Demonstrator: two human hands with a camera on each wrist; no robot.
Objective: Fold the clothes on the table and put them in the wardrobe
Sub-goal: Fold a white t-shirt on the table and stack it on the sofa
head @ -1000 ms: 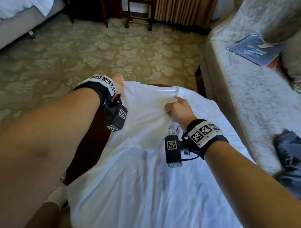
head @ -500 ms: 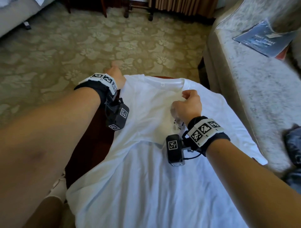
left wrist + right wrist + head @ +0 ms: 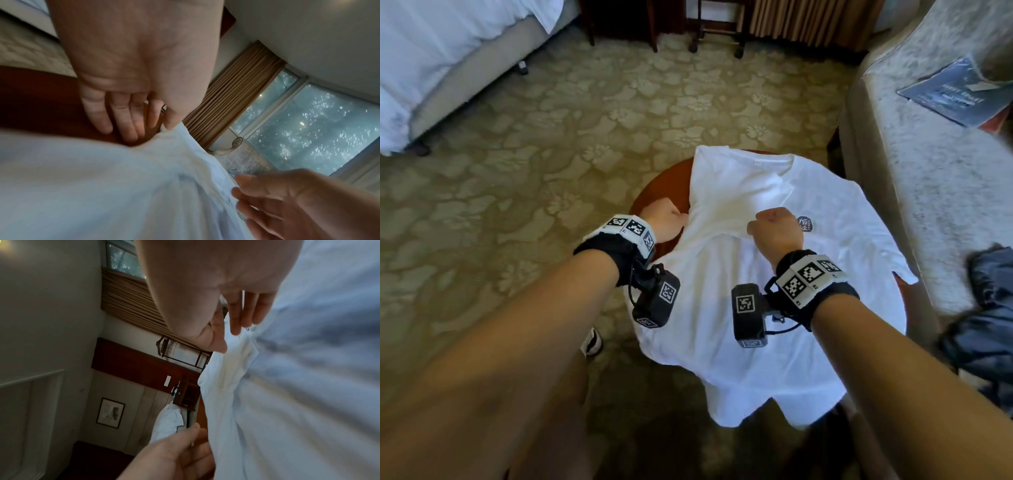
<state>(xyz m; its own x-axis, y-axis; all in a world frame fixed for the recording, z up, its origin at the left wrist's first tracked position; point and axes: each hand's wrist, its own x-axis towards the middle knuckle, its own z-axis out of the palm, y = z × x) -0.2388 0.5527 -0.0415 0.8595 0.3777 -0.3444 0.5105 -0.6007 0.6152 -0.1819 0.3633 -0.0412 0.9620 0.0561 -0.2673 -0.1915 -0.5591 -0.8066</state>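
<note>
White T-shirt (image 3: 756, 294) lies spread over my round wooden table (image 3: 667, 185), one sleeve folded inward. From the head view my left hand (image 3: 666, 219) and right hand (image 3: 775, 231) look like fists at that fold. My wrist cameras show otherwise: left fingers (image 3: 123, 120) lie nearly straight at the cloth's edge, right fingers (image 3: 244, 313) hang loose above it, gripping nothing. Patterned carpet (image 3: 551, 154) surrounds the table, with a bed (image 3: 431, 61) and sofa (image 3: 928, 171) nearby.
</note>
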